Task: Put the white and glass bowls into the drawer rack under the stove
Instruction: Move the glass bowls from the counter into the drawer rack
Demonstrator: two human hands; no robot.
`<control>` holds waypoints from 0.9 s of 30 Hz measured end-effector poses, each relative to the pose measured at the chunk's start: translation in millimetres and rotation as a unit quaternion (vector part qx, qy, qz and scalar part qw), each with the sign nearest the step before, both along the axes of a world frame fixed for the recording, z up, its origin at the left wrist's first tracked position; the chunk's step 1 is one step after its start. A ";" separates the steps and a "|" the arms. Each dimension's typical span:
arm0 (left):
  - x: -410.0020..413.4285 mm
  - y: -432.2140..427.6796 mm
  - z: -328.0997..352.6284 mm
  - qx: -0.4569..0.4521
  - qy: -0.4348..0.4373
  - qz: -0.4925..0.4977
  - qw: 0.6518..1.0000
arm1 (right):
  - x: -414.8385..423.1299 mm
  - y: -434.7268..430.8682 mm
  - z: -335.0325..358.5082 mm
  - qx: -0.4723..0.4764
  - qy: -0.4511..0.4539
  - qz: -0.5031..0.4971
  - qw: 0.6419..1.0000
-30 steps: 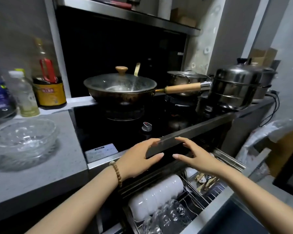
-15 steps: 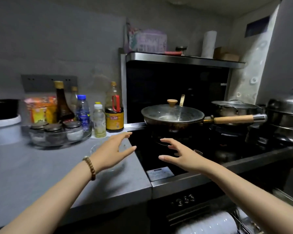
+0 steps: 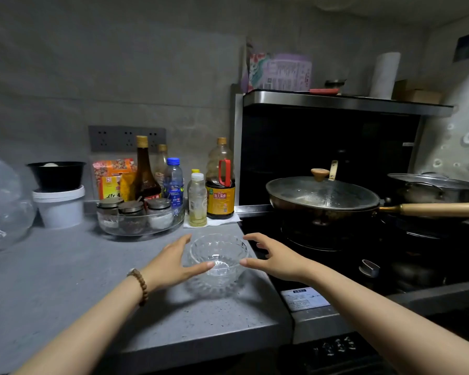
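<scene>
A clear cut-glass bowl (image 3: 218, 259) stands upright on the grey counter (image 3: 65, 288), close to the stove's left edge. My left hand (image 3: 171, 262) is spread open just left of the bowl, its thumb reaching in front of the glass. My right hand (image 3: 271, 259) is spread open just right of it, thumb near the rim. Neither hand grips the bowl; whether the fingertips touch it cannot be told. The drawer rack and the white bowls are out of view below the frame.
A lidded wok (image 3: 322, 200) with a wooden handle sits on the black stove (image 3: 336, 255); a steel pot (image 3: 433, 186) stands behind it. A glass tray of spice jars (image 3: 140, 217), bottles (image 3: 220, 182) and a white tub (image 3: 60, 205) line the counter's back.
My view rose from the open drawer to the counter. Both hands left the stove's front edge, swung left and closed in on either side of the glass bowl.
</scene>
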State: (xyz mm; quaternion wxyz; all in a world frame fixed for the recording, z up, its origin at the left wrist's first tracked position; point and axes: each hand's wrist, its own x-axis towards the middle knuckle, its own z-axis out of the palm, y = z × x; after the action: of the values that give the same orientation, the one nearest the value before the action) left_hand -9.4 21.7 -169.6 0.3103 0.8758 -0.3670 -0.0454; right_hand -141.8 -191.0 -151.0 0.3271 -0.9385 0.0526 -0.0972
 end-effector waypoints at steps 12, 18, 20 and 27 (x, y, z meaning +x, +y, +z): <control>6.2 -8.6 -14.7 -0.064 0.048 -0.058 0.995 | 20.7 3.4 -16.1 0.050 0.021 0.007 0.998; 6.5 -9.7 -23.1 -0.079 0.040 -0.036 0.995 | 20.8 5.6 -24.2 0.062 -0.027 -0.008 0.998; 4.9 -9.2 -22.5 -0.081 0.042 -0.033 0.995 | 19.1 7.0 -24.4 0.070 -0.045 -0.009 0.996; -9.2 -20.1 7.6 -0.179 -0.017 -0.020 0.984 | 4.2 6.3 7.1 0.087 -0.164 0.009 0.983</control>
State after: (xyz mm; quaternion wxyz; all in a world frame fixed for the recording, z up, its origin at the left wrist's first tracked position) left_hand -18.6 1.6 -162.1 0.4545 0.7993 -0.3921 0.0298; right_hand -137.6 -184.7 -143.8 0.4128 -0.8782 -0.0018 -0.2417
